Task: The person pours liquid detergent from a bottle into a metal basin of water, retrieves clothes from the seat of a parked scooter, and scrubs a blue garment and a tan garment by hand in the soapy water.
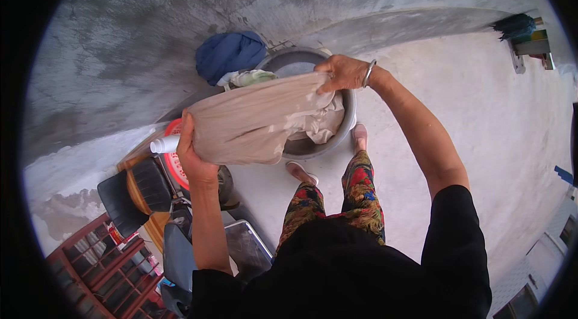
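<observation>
A beige cloth is stretched between my two hands, over a large grey basin. My left hand grips its left end, thumb up along the edge. At the upper right corner my right hand, with a metal bangle on the wrist, pinches the fabric. Part of the beige fabric hangs bunched down inside the basin's right side. Much of the basin is hidden behind the cloth. Beside it, against the wall, are a bundle of dark blue fabric and a whitish-green cloth.
Left of me are a red plastic basket, a white roll or tube, and black-padded chairs. A red metal grille stands at the lower left. A grey plastered wall rises ahead of me. My feet are on the concrete floor just before the basin.
</observation>
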A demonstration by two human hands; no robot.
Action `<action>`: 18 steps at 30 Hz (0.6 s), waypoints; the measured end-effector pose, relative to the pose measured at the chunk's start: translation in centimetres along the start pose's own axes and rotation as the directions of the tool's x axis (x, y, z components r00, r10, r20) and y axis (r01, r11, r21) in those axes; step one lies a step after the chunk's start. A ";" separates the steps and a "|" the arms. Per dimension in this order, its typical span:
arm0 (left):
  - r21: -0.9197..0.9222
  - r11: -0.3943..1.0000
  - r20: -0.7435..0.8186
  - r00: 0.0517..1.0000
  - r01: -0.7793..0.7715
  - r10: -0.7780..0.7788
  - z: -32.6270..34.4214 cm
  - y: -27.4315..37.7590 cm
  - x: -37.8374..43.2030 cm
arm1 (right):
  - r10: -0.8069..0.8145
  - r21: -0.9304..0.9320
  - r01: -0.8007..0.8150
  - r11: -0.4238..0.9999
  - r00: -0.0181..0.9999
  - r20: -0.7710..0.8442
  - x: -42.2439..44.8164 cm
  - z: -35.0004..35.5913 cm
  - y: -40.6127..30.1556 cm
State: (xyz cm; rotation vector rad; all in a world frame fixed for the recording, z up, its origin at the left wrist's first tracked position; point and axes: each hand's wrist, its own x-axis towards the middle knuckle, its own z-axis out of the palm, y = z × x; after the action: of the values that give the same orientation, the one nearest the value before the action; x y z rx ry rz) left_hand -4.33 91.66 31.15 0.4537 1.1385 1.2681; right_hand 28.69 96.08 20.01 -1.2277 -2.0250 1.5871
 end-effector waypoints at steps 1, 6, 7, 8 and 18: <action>0.005 1.000 0.098 0.995 -0.027 0.026 -1.1 0.4 0.2 | -0.006 -0.001 0.006 1.000 1.000 -0.004 0.0 -0.4 0.1; -0.123 0.992 0.257 0.966 0.023 0.010 -2.2 2.0 0.0 | -0.062 0.453 0.129 0.882 0.985 -0.161 -0.5 -1.7 -1.9; -0.086 0.996 0.255 0.966 -0.023 0.044 -2.2 2.1 -0.1 | -0.047 0.479 0.132 0.868 0.982 -0.185 -0.7 -2.0 -2.3; -0.049 0.996 0.253 0.964 -0.070 0.080 -2.2 2.2 -0.1 | -0.061 0.453 0.149 0.879 0.977 -0.203 -0.9 -2.1 -2.7; -0.119 0.992 0.161 0.987 0.041 -0.021 -3.5 3.7 -0.1 | -0.125 0.477 0.326 0.816 0.905 -0.406 -2.4 -1.7 -5.3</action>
State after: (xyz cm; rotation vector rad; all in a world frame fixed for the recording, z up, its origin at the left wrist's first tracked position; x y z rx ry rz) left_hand -9.14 91.67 32.69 0.4366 0.9251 1.2437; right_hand 28.92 95.23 25.96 -0.9242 -1.3109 1.5253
